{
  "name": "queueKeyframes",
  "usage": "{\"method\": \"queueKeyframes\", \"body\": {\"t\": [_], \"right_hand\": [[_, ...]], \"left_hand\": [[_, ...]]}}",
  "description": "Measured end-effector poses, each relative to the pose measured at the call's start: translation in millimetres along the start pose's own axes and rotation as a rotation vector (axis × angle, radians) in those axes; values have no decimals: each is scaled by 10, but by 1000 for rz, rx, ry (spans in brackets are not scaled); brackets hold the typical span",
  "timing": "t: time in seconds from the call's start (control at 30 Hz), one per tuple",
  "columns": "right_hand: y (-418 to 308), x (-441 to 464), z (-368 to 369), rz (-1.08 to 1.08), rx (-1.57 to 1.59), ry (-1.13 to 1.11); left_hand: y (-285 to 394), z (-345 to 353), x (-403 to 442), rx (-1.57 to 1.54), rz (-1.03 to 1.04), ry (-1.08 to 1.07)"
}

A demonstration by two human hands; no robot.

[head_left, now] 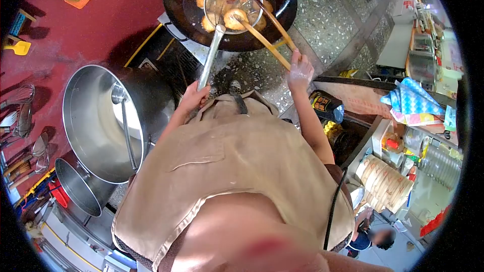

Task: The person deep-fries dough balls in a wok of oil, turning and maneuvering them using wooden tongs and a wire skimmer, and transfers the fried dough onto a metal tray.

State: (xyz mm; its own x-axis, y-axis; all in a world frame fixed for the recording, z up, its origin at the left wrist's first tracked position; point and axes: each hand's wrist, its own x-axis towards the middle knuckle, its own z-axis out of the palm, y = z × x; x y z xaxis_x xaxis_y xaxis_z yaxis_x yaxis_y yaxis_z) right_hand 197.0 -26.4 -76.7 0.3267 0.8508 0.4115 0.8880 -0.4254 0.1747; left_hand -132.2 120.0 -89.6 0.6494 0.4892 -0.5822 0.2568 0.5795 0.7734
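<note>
Head view | I see the left hand (194, 95) gripping the strainer (219, 30) by its handle, over the wok (282, 12) | right hand (301, 71) closed around chopsticks (267, 45), tips at a fried ball (232, 18) in the strainer.

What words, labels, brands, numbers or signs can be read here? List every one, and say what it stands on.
None can be read for certain.
Black packet: yellow-orange lettering, too small and blurred to read.
White box: red marks, too blurred to read.
Pale stacked containers: red marks; cannot tell whether they are writing.
</note>
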Motion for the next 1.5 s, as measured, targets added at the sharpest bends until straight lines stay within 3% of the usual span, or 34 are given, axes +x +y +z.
{"method": "queueKeyframes", "body": {"t": [0.23,0.3,0.43,0.57,0.63,0.73,0.87,0.97,1.03,1.13,1.17,1.3,1.4,1.5], "right_hand": [[143,-51,-125,56,80,36],[56,31,-136,188,148,-104],[-77,63,39,-12,-80,-18],[-80,32,-9,56,-24,-99],[-132,83,-206,196,63,-80],[-88,118,-79,137,65,-169],[-92,78,8,47,-9,-96],[-172,30,-111,175,46,-41],[-186,28,-15,38,-80,-157],[-198,69,-207,196,67,-262],[-205,35,-196,221,81,-152],[-266,89,-323,244,131,-134],[-259,93,-274,152,96,-149],[-129,78,-160,16,-28,11]], "left_hand": [[11,4,-4,55,-15,50],[1,-10,4,58,2,26],[-22,-27,11,74,1,25],[-74,-61,61,38,14,13],[-99,-66,41,53,11,21],[-48,-51,34,90,29,11],[74,-45,14,73,-37,17],[63,-32,-27,73,-43,10],[72,-32,-6,75,-30,0],[38,-66,21,67,-12,11],[28,-82,19,77,-19,9],[30,-78,10,87,-4,13],[-12,-106,33,90,-11,-3],[-11,-100,21,83,-11,0]]}}
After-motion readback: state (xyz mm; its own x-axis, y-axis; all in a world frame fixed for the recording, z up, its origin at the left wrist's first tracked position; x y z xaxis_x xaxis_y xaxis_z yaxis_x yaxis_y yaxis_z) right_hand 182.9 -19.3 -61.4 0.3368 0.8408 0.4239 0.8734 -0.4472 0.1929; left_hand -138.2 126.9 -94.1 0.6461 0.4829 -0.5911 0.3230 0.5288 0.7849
